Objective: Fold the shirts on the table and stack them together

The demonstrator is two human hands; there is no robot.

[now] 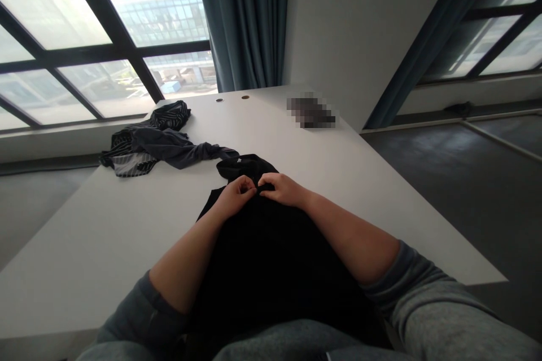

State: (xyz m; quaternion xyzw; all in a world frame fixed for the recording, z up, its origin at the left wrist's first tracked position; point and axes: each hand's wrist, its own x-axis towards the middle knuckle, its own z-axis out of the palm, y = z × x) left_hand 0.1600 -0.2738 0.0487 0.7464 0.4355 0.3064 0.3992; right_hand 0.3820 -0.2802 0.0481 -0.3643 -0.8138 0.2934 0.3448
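A black garment (275,259) lies spread over the near part of the white table and reaches down toward my body. Its collar end (248,164), with a small light label, points away from me. My left hand (237,194) pinches the black cloth just below the collar. Close beside it, almost touching, my right hand (283,187) pinches the same cloth with thumb and fingers. Any small fastening between the fingertips is too dark to make out.
Crumpled striped and dark grey clothes (156,141) lie at the table's left, one end touching the collar. A pixelated dark item (311,111) sits at the far right of the white table (372,203). Windows, a blue curtain (249,22) and a wall stand behind.
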